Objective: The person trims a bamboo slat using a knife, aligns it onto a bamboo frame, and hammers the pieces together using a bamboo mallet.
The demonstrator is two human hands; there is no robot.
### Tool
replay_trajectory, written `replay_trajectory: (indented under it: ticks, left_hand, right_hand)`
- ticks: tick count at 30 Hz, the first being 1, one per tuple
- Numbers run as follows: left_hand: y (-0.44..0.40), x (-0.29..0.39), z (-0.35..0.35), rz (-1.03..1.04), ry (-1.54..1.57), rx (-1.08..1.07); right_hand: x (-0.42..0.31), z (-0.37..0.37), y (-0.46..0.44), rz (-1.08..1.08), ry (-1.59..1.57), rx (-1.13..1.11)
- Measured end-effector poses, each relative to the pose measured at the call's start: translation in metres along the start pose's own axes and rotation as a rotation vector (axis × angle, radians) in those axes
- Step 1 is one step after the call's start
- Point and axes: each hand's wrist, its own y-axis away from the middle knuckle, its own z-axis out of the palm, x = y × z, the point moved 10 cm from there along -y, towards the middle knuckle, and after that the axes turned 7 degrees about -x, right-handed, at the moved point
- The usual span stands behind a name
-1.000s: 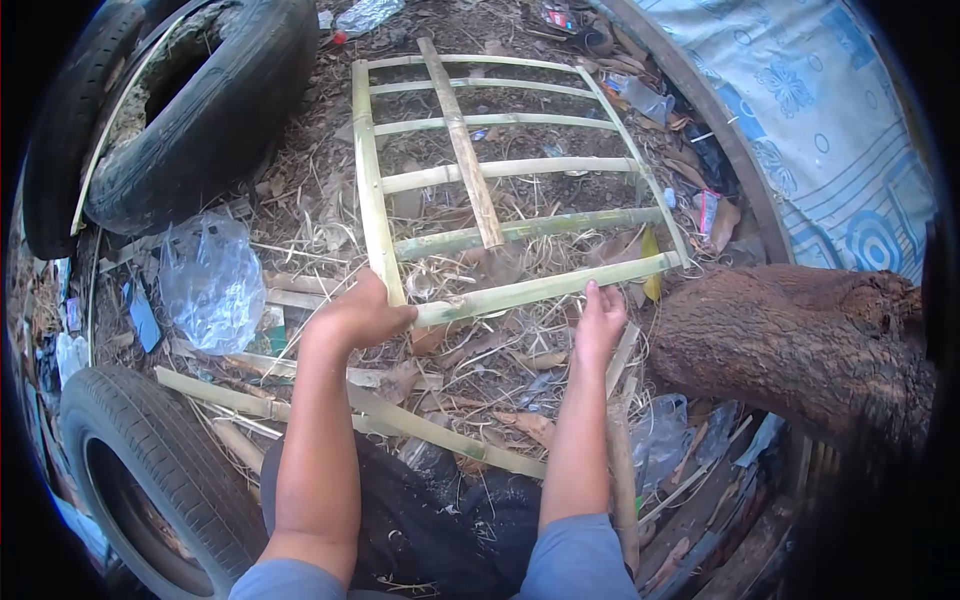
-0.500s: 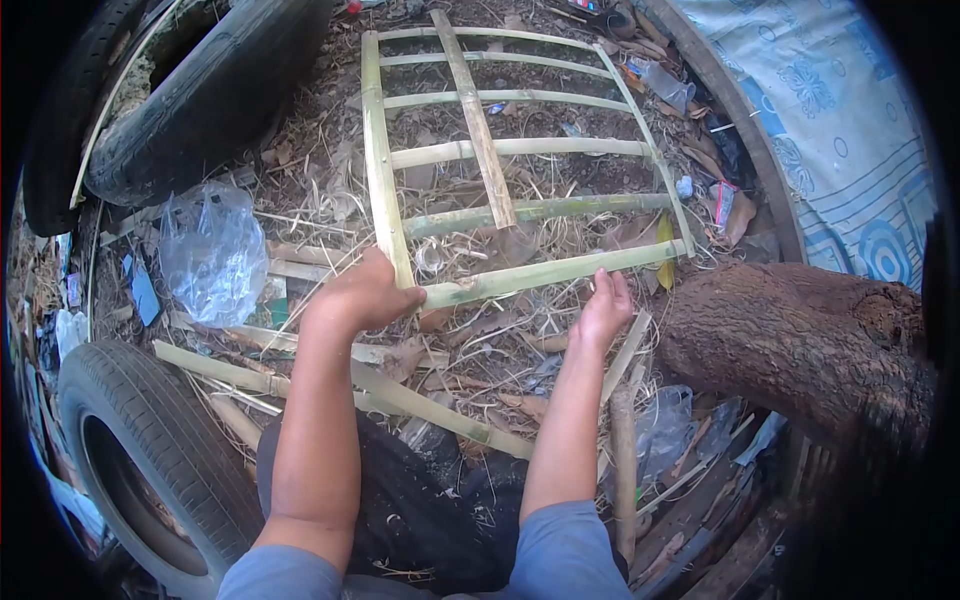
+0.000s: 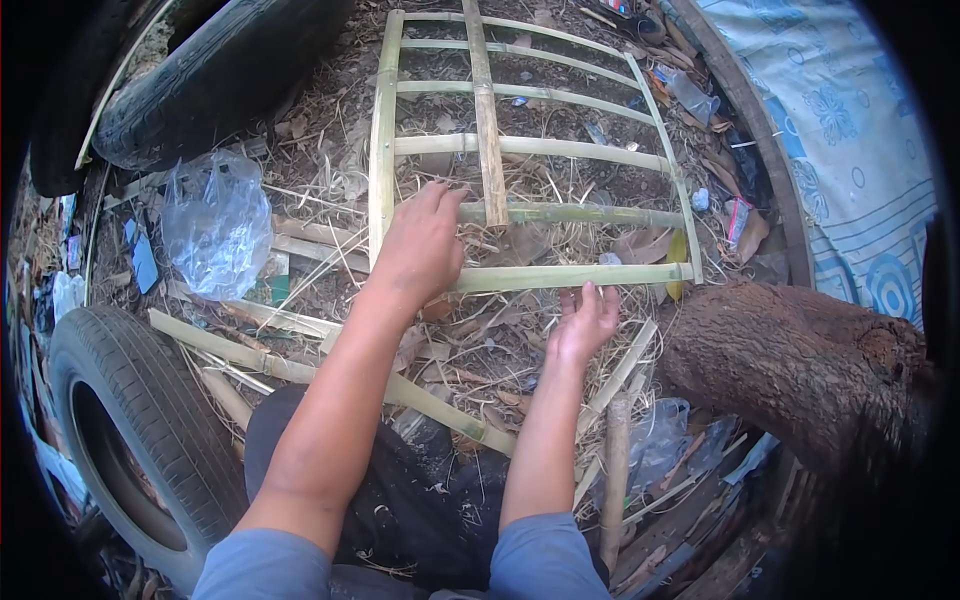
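A lattice frame of split bamboo (image 3: 560, 277) lies on the ground before me, its several cross slats fixed between two side strips. One bamboo strip (image 3: 483, 120) lies lengthwise over the slats, its near end by the second slat. My left hand (image 3: 420, 245) is over the frame's near left corner, back of the hand up, fingers extended toward that strip's near end and apparently apart from it. At the near slat's lower edge is my right hand (image 3: 582, 322), palm turned up and fingers loosely bent; its fingertips reach the slat, without a visible grip around it.
A thick log (image 3: 790, 360) lies at right, close to the frame's near corner. Tyres stand at left, one nearer (image 3: 130, 430) and one farther (image 3: 220, 90). A clear plastic bag (image 3: 217, 225), bamboo offcuts (image 3: 440, 405) and dry leaves litter the ground. A patterned blue sheet (image 3: 830, 120) is at right.
My left hand has left the near left corner and moved right and forward, toward the lengthwise strip. The right hand has shifted slightly left and down along the near slat. The view has shifted slightly.
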Motion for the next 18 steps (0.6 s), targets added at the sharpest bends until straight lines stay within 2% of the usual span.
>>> replay_trajectory:
  ticks: [1,3,7,8,9,10,11,12,13,14,16,17,18]
  left_hand:
    - [0.000,-0.002,0.000,-0.004,-0.001,0.000]
    - [0.000,-0.016,0.022,-0.146,0.058,-0.247]
    - [0.005,-0.015,0.028,-0.083,0.040,-0.189]
    - [0.005,-0.009,0.022,-0.044,-0.083,-0.104]
    - [0.007,-0.001,0.017,-0.004,-0.205,-0.019]
    - [0.005,0.012,0.007,-0.002,-0.206,-0.021]
    - [0.005,0.016,0.010,-0.092,-0.212,-0.183]
    - [0.010,0.015,0.018,-0.184,-0.216,-0.346]
    - [0.016,0.018,0.021,-0.143,-0.273,-0.264]
    - [0.021,0.017,0.029,-0.147,-0.274,-0.269]
    - [0.031,0.016,0.050,-0.178,-0.362,-0.398]
    - [0.033,0.018,0.056,-0.154,-0.391,-0.398]
    - [0.032,0.019,0.058,-0.150,-0.392,-0.397]
  right_hand:
    - [-0.001,0.002,0.001,-0.005,0.018,-0.025]
    - [0.002,-0.001,0.001,0.014,0.032,-0.021]
    - [0.013,-0.012,-0.006,0.067,0.064,-0.007]
    - [0.012,-0.017,-0.008,0.069,0.065,-0.005]
    - [0.007,-0.016,-0.009,0.075,0.184,-0.050]
    - [0.002,-0.012,-0.006,0.080,0.302,-0.095]
    - [-0.009,-0.020,-0.002,0.041,0.420,0.004]
    - [-0.016,-0.013,0.003,0.042,0.419,0.003]
    - [-0.045,-0.002,0.011,-0.138,0.602,0.031]
    - [-0.069,0.013,0.023,-0.322,0.782,0.059]
    - [-0.063,0.075,0.028,-0.375,0.723,-0.309]
    - [-0.053,0.103,0.029,-0.333,0.931,-0.426]
    - [-0.043,0.127,0.029,-0.343,0.981,-0.503]
